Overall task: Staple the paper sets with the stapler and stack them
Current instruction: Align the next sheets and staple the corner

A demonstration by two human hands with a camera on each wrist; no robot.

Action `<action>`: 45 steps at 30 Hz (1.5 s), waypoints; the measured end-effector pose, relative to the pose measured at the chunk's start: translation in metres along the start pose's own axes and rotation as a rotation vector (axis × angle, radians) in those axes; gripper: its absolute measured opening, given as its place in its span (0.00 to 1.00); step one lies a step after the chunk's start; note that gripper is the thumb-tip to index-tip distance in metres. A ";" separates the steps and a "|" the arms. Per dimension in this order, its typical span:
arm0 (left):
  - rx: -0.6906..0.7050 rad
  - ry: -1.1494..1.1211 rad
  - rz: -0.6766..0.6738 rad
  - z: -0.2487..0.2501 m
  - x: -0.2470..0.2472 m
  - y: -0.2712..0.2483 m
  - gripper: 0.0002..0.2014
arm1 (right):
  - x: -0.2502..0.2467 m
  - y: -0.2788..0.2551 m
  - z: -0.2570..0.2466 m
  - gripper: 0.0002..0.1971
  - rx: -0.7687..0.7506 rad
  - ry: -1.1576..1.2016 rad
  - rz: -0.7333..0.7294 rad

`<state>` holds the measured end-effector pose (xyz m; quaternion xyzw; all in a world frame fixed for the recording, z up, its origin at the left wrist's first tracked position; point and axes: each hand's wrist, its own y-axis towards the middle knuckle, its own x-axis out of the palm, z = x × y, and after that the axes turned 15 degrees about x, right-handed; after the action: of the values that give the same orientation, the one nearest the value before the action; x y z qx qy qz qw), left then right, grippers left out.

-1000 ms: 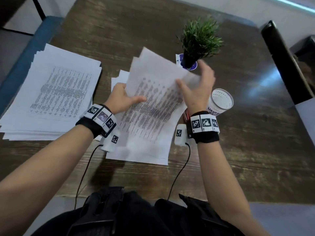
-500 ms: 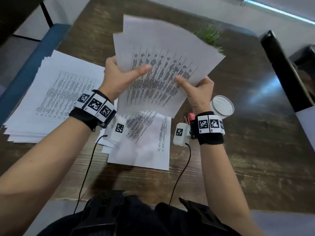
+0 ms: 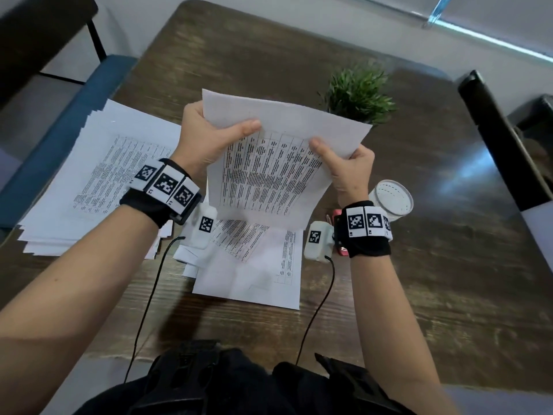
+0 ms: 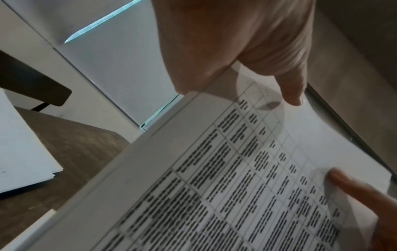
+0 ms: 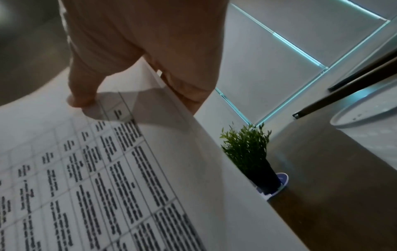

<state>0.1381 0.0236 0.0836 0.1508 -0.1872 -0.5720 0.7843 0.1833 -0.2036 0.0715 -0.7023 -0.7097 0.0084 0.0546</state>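
A paper set [image 3: 269, 175] with printed tables stands upright above the table, held by both hands. My left hand [image 3: 209, 136] grips its upper left edge, thumb on the front [image 4: 296, 91]. My right hand [image 3: 344, 163] pinches the right edge, thumb on the print [image 5: 81, 100]. Its lower edge hangs just above loose printed sheets [image 3: 254, 265] lying on the wooden table [image 3: 449, 265]. A pink stapler [image 3: 336, 235] shows only partly behind my right wrist. A big stack of papers [image 3: 104, 175] lies at the left.
A small potted green plant [image 3: 357, 94] stands behind the held set. A white round lid or cup [image 3: 392, 199] sits right of my right hand. A blue chair seat [image 3: 59, 130] is at the left table edge, a dark chair back [image 3: 502, 151] at the right.
Both hands lifted the paper set off the loose sheets and brought its fanned pages together into one even block, held upright. The head view tilted up.
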 end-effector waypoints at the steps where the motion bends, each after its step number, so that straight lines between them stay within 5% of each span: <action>1: -0.012 0.006 -0.011 -0.002 0.000 -0.001 0.16 | 0.001 -0.001 0.003 0.10 0.023 0.005 -0.021; 10: 0.119 0.069 0.090 0.024 0.015 0.012 0.10 | 0.019 -0.010 -0.018 0.16 -0.128 0.044 -0.060; 16: 0.151 0.068 0.216 0.029 0.014 0.026 0.09 | 0.014 0.000 -0.010 0.05 -0.180 0.009 -0.061; 21: 0.042 0.027 0.110 0.013 0.011 0.018 0.10 | 0.022 -0.002 -0.002 0.06 -0.141 0.009 0.116; 25: -0.045 0.121 -0.092 0.003 0.011 0.004 0.09 | 0.025 0.000 -0.007 0.09 -0.125 0.034 0.111; 31: 0.010 0.098 0.065 -0.007 0.007 -0.001 0.12 | 0.018 0.000 -0.001 0.25 -0.058 0.111 0.077; 34: 0.028 0.038 -0.012 -0.001 0.007 -0.002 0.11 | 0.016 0.000 0.000 0.31 -0.072 0.117 0.052; 38: 0.038 0.002 -0.131 0.001 0.000 -0.003 0.13 | 0.015 0.004 -0.001 0.33 -0.031 0.109 -0.047; 42: -0.045 0.001 -0.111 -0.006 -0.003 -0.008 0.20 | 0.013 0.002 0.003 0.29 0.083 0.085 -0.038; 45: -0.048 0.068 -0.094 -0.011 0.002 -0.010 0.16 | 0.014 0.002 0.008 0.26 0.088 0.080 -0.002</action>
<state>0.1351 0.0192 0.0695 0.1600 -0.1392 -0.6070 0.7658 0.1849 -0.1887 0.0648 -0.6985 -0.7064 0.0117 0.1138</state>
